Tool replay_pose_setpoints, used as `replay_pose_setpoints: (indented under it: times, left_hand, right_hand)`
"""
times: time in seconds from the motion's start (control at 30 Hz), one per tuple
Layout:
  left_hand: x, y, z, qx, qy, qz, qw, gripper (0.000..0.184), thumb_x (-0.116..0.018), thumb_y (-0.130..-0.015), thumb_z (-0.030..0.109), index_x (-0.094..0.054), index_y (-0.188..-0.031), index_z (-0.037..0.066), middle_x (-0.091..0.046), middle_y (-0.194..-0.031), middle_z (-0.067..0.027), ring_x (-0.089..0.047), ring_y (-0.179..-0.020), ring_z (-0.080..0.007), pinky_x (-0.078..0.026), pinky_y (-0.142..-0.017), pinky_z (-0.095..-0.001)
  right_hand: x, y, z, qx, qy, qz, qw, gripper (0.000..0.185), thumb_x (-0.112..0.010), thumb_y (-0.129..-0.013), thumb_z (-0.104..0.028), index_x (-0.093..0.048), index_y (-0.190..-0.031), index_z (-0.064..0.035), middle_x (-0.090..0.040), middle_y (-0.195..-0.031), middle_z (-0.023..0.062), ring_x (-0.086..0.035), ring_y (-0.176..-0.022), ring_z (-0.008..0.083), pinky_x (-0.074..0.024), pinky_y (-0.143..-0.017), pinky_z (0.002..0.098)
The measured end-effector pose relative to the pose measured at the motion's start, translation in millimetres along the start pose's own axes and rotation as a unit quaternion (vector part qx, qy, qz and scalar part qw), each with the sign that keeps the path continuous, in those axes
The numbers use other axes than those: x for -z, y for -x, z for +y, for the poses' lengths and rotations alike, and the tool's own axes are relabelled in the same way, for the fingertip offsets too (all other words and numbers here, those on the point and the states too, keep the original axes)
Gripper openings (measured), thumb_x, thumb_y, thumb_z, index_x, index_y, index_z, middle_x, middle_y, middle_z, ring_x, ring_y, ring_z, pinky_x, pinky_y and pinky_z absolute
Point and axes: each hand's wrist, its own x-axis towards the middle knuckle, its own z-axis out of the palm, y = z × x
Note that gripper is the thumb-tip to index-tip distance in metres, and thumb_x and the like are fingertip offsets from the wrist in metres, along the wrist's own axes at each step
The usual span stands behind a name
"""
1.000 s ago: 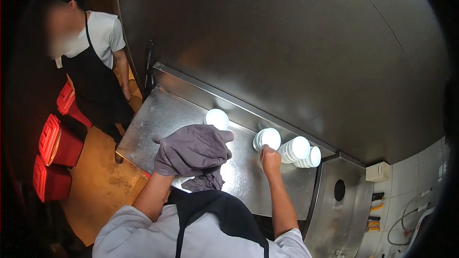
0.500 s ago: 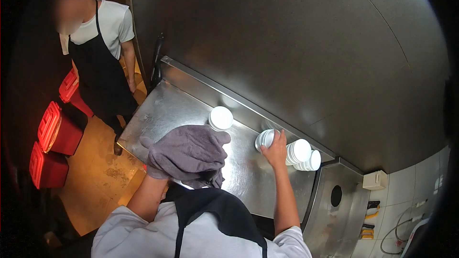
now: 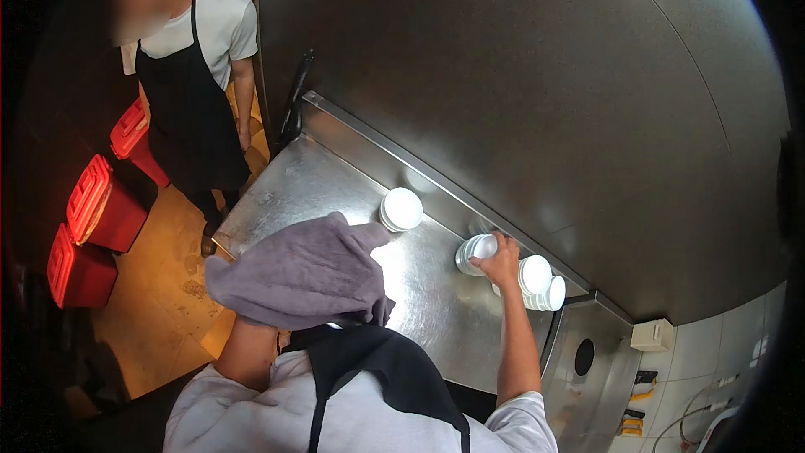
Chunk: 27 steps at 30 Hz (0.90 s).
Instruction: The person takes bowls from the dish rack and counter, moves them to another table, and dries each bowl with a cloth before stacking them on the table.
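Note:
A grey towel [image 3: 302,277] is draped over my left hand, whose fingers are hidden in the cloth; the towel hangs above the left part of the steel counter [image 3: 285,176]. Toward the counter's back edge, my right hand [image 3: 501,264] curls its thumb and fingers around the top of a small stack of white bowls [image 3: 467,257]. Close beside that hand, to its right, are more stacked white bowls [image 3: 534,275], partly covered by it. Another short white stack [image 3: 402,210] sits apart, between the towel and the back ledge.
A co-worker in a black apron [image 3: 189,122] stands beyond the counter's left end. Red lidded bins [image 3: 109,205] line the floor at left. A steel surface with a dark round hole [image 3: 584,356] adjoins the counter's right end, and a dark wall panel [image 3: 520,101] rises behind.
The towel has swung left and spread wider over my left hand. My right hand stays at the same bowl stack, its fingers now further around the rim. The whole view has shifted slightly.

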Motion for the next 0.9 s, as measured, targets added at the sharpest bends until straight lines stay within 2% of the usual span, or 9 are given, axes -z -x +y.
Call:
replay_pose_setpoints:
  times: [0.2, 0.27, 0.43, 0.57, 0.63, 0.67, 0.77, 0.83, 0.9]
  left_hand:
    - [-20, -48, 12, -0.022, -0.190, 0.001, 0.982, 0.083, -0.053, -0.089, 0.057, -0.040, -0.150, 0.002, -0.046, -0.151, -0.0169, -0.043, -0.140, -0.0322, -0.033, -0.118, -0.0444]
    - [-44, -58, 10, -0.047, -0.206, 0.012, 0.977, 0.082, -0.054, -0.089, 0.054, -0.039, -0.150, 0.002, -0.047, -0.150, -0.0169, -0.043, -0.140, -0.0317, -0.033, -0.118, -0.0436]
    - [-100, -69, 5, -0.103, -0.251, -0.014, 0.962, 0.078, -0.058, -0.089, 0.047, -0.039, -0.149, 0.001, -0.048, -0.148, -0.0170, -0.045, -0.139, -0.0304, -0.034, -0.117, -0.0415]
    - [-120, -67, -5, -0.116, -0.310, -0.054, 0.942, 0.076, -0.060, -0.089, 0.041, -0.039, -0.149, 0.001, -0.049, -0.147, -0.0170, -0.046, -0.139, -0.0294, -0.035, -0.117, -0.0399]
    - [-128, -57, -16, -0.114, -0.336, -0.066, 0.933, 0.075, -0.062, -0.089, 0.038, -0.038, -0.149, 0.000, -0.050, -0.146, -0.0170, -0.047, -0.138, -0.0289, -0.035, -0.117, -0.0390]
    - [-131, -55, -22, -0.110, -0.346, -0.073, 0.929, 0.074, -0.062, -0.089, 0.037, -0.038, -0.149, 0.000, -0.050, -0.146, -0.0170, -0.047, -0.138, -0.0286, -0.036, -0.117, -0.0386]
    - [-133, -58, -35, -0.066, -0.304, -0.112, 0.944, 0.073, -0.064, -0.089, 0.032, -0.038, -0.149, 0.000, -0.051, -0.145, -0.0170, -0.048, -0.138, -0.0279, -0.036, -0.116, -0.0374]
    - [-130, -78, -34, 0.000, -0.155, -0.167, 0.974, 0.074, -0.056, -0.096, 0.044, -0.033, -0.153, 0.003, -0.047, -0.150, -0.0149, -0.044, -0.141, -0.0278, -0.033, -0.119, -0.0388]
    - [-131, -88, -12, 0.042, 0.025, -0.028, 0.998, 0.070, -0.063, -0.092, 0.041, -0.042, -0.145, 0.002, -0.052, -0.141, -0.0168, -0.051, -0.132, -0.0296, -0.039, -0.113, -0.0387]
  right_hand:
    - [44, 16, -13, 0.052, -0.092, 0.095, 0.990, 0.091, -0.093, -0.060, -0.020, -0.050, -0.139, -0.0027, -0.053, -0.131, 0.0236, -0.052, -0.126, 0.0413, -0.0459, -0.107, 0.0481]
    - [49, 18, -10, 0.020, -0.256, 0.146, 0.955, 0.089, -0.092, -0.065, -0.017, -0.048, -0.140, -0.0026, -0.053, -0.132, 0.0218, -0.052, -0.128, 0.0370, -0.0449, -0.109, 0.0466]
    - [55, 31, 7, -0.031, -0.666, 0.242, 0.705, 0.086, -0.081, -0.076, -0.005, -0.036, -0.149, -0.0025, -0.048, -0.142, 0.0172, -0.048, -0.134, 0.0297, -0.0396, -0.114, 0.0443]
    - [76, 63, -49, 0.062, -0.571, 0.137, 0.807, 0.094, -0.082, -0.072, -0.010, -0.035, -0.153, -0.0025, -0.046, -0.147, 0.0152, -0.048, -0.136, 0.0294, -0.0382, -0.115, 0.0430]
    - [80, 81, -83, 0.159, -0.388, 0.087, 0.904, 0.098, -0.089, -0.065, -0.023, -0.043, -0.149, -0.0004, -0.049, -0.151, 0.0178, -0.049, -0.137, 0.0325, -0.0384, -0.115, 0.0447]
    - [90, 91, -111, 0.209, -0.347, 0.051, 0.913, 0.100, -0.091, -0.064, -0.029, -0.045, -0.149, -0.0012, -0.053, -0.147, 0.0193, -0.050, -0.136, 0.0337, -0.0392, -0.114, 0.0462]
    - [85, 103, -151, 0.290, -0.231, 0.008, 0.929, 0.113, -0.097, -0.057, -0.035, -0.042, -0.151, -0.0012, -0.041, -0.157, 0.0194, -0.040, -0.146, 0.0342, -0.0333, -0.119, 0.0462]
    - [75, 102, -156, 0.228, -0.427, 0.048, 0.874, 0.112, -0.098, -0.058, -0.035, -0.043, -0.150, 0.0000, -0.041, -0.157, 0.0191, -0.040, -0.145, 0.0321, -0.0345, -0.117, 0.0450]
    - [49, 108, -159, 0.169, -0.563, 0.004, 0.809, 0.109, -0.098, -0.060, -0.035, -0.044, -0.148, 0.0010, -0.044, -0.154, 0.0183, -0.042, -0.142, 0.0297, -0.0362, -0.115, 0.0433]
